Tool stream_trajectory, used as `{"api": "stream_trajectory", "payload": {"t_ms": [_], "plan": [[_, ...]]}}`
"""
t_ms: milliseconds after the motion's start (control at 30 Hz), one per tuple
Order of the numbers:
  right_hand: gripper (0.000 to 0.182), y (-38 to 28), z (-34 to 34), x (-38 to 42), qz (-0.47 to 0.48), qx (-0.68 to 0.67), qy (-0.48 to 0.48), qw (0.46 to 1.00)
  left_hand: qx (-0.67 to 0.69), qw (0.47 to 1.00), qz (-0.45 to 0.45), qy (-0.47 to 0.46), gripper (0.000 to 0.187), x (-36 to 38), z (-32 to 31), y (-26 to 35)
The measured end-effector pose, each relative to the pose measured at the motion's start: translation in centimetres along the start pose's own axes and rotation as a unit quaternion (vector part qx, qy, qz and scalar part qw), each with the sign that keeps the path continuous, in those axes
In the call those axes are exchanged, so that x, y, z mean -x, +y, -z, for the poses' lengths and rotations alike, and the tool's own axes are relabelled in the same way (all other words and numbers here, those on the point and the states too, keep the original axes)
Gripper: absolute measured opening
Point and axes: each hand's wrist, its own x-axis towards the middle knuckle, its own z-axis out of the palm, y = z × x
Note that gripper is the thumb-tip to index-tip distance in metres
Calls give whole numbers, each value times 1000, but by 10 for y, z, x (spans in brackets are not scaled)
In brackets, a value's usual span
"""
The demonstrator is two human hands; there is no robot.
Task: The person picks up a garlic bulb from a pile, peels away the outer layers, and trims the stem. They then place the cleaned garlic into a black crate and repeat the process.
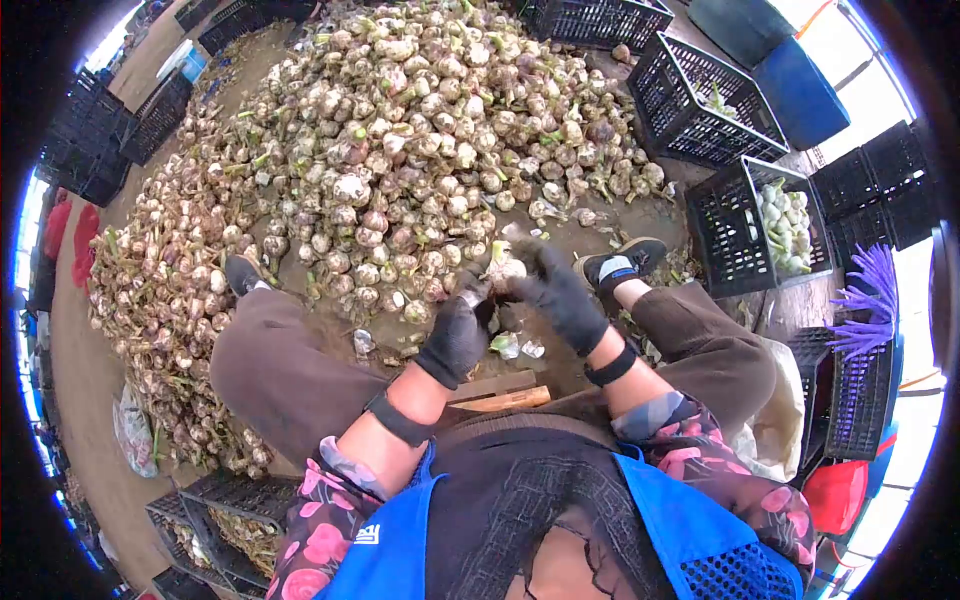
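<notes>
Between my two hands is a whitish garlic bulb [507, 268], just above the ground in front of my lap. My left hand [462, 325], in a dark glove, has its fingers closed at the bulb's left side. My right hand [562, 295], also gloved, grips the same bulb from the right. A large heap of garlic bulbs [400, 130] spreads from beyond my hands to the far left. White peelings [505, 346] lie on the ground below the hands. Whether a tool is in either hand is too small to tell.
Black crates stand at the right, one holding pale peeled bulbs [785, 225] and another [700, 100] behind it. A wooden piece [500, 400] lies before my waist. More crates [225, 520] stand at lower left, near a plastic bag [135, 430]. Purple gloves [870, 300] hang at right.
</notes>
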Motion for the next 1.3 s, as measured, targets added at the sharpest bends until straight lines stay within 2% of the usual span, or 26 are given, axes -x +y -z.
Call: {"api": "stream_trajectory", "payload": {"t_ms": [33, 67, 100, 133, 167, 200, 233, 267, 333, 367, 467, 533, 567, 600, 667, 700, 767, 833, 933, 1000, 1067, 1133, 1200, 1267, 1300], "plan": [[39, -16, -9, 6, -27, 8, -29, 999, -89, 994, -8, 60, 39, 4, -14, 1], [42, -25, -14, 9, -55, 17, -57, 997, -87, 994, -6, 61, 39, 2, -11, 1], [48, -23, -15, 6, -76, -36, -42, 996, -267, 959, -40, 86, 39, -2, -4, 2], [48, -24, -12, 3, -78, -35, -42, 995, -438, 890, -72, 106, 41, -3, -7, 8], [50, -26, -7, 0, -92, -20, -75, 993, -409, 902, -63, 121, 26, 7, -15, 18], [52, -27, -2, -3, -106, -5, -108, 988, -408, 903, -63, 122, 26, 5, -16, 18], [53, -30, 1, -6, -55, 76, -129, 987, -429, 889, -77, 140, 24, 1, -16, 19], [53, -34, 0, -5, -58, 74, -131, 987, -450, 874, -89, 158, 22, -2, -15, 20], [56, -46, 0, -1, 12, 216, -170, 961, -451, 875, -91, 151, 22, -2, -13, 19], [60, -44, -1, -1, 63, 195, -166, 965, -451, 876, -97, 142, 23, -2, -12, 18], [57, -41, 2, -1, 50, 208, -159, 964, -465, 873, -76, 127, 26, -5, 3, 16], [57, -47, 3, 0, 40, 209, -161, 964, -285, 955, 2, 82, 29, -6, 5, 16], [57, -49, 3, 0, 31, 208, -162, 964, -229, 970, 33, 78, 29, -2, -5, 20], [57, -50, 3, 0, 31, 208, -161, 964, -229, 970, 33, 77, 29, -2, -3, 20], [58, -51, 4, 0, 49, 181, -140, 972, -149, 988, 41, 22, 30, -4, 0, 20], [58, -54, 4, 0, 49, 181, -138, 972, -107, 993, 41, 26, 30, -3, -1, 18], [58, -63, 5, 1, -16, 210, -126, 969, -124, 991, 41, 13, 32, -3, -5, 19], [60, -62, 9, -2, -10, 218, -114, 969, -140, 989, 39, 1, 34, -4, -6, 20], [66, -53, 11, -1, -1, 221, -87, 971, -132, 990, 33, 33, 37, -4, -7, 19], [54, -52, 8, 1, 101, 284, -57, 952, -172, 983, 28, 55, 32, 0, -2, 19], [54, -39, 4, 1, 135, 287, -63, 946, -211, 974, 21, 78, 28, 2, -4, 20], [53, -34, 1, 1, 167, 287, -66, 941, -336, 929, 5, 155, 21, 1, -12, 17], [53, -38, -2, -1, 242, 358, -100, 896, -359, 915, -25, 181, 20, 0, -11, 14], [55, -41, -6, 1, 224, 332, -74, 913, -452, 872, -51, 181, 21, -3, -4, 13], [57, -42, -7, 2, 206, 306, -45, 928, -449, 873, -52, 183, 21, -3, -2, 12]]}}
